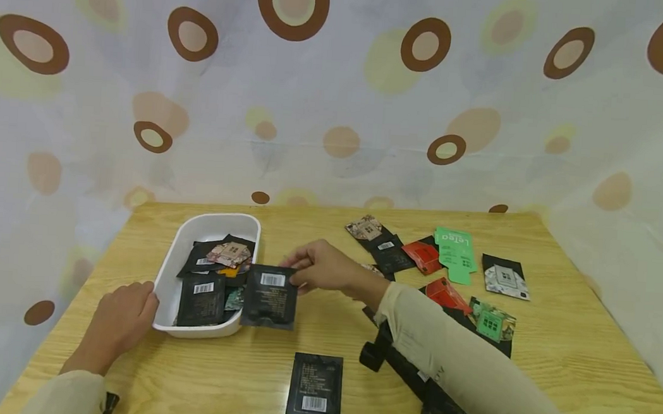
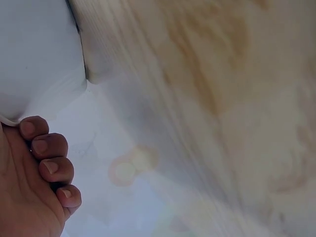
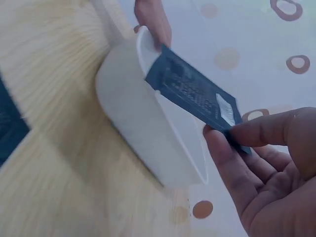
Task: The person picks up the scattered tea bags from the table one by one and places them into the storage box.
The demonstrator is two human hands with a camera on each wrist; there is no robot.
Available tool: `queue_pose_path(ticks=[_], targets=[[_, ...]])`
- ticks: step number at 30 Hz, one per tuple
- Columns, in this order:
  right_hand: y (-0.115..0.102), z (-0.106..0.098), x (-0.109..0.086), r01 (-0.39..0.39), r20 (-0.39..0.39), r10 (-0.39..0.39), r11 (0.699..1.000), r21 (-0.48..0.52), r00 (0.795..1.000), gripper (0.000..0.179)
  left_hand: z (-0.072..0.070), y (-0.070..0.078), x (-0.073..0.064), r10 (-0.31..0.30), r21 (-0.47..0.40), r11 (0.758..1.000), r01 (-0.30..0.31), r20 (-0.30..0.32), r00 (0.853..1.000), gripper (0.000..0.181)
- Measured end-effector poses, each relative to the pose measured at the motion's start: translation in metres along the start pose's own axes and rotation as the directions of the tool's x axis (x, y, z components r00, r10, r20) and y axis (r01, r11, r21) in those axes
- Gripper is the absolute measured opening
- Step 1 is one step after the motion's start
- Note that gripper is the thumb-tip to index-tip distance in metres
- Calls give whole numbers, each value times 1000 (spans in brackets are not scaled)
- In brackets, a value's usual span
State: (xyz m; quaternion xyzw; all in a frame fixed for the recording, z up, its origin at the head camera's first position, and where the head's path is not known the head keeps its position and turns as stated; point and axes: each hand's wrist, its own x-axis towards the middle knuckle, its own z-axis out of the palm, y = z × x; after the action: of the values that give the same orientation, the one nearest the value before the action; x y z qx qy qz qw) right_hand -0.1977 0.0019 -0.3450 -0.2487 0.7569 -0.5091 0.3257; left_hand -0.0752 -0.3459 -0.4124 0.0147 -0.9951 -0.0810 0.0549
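My right hand (image 1: 322,268) pinches a black tea sachet (image 1: 271,297) by its edge, thumb against fingers. The sachet, barcode showing, is held over the right rim of a white plastic tub (image 1: 170,279). In the right wrist view, the sachet (image 3: 195,94) tilts above the tub wall (image 3: 133,118). My left hand (image 1: 125,315) grips the tub's left rim near its front corner; in the left wrist view its curled fingers (image 2: 57,170) lie against the outside. Inside the tub are several sachets, among them a black one (image 1: 201,300) and a patterned one (image 1: 229,254).
A single black sachet (image 1: 315,388) lies on the wooden table (image 1: 230,378) in front. Several others spread to the right, including a red one (image 1: 423,255), a silver-and-black one (image 1: 506,278) and a green packet (image 1: 455,252). A patterned curtain (image 1: 337,106) hangs behind the table.
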Motion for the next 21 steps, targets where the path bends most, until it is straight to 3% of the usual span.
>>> queue_pose_path(ticks=[6, 10, 16, 21], targets=[[-22, 26, 47, 43, -69, -41, 999, 22, 997, 31, -1, 0, 1, -4, -6, 1000, 4, 0, 1000, 28], [-20, 45, 65, 25, -68, -24, 1000, 17, 997, 32, 1, 1, -2, 4, -14, 1000, -4, -17, 1000, 28], [-15, 52, 69, 48, -77, -56, 993, -108, 995, 40, 0, 2, -3, 20, -16, 1000, -21, -56, 998, 27], [-11, 41, 59, 76, -40, -80, 993, -89, 996, 45, 0, 1, -1, 8, -9, 1000, -9, -37, 999, 27]])
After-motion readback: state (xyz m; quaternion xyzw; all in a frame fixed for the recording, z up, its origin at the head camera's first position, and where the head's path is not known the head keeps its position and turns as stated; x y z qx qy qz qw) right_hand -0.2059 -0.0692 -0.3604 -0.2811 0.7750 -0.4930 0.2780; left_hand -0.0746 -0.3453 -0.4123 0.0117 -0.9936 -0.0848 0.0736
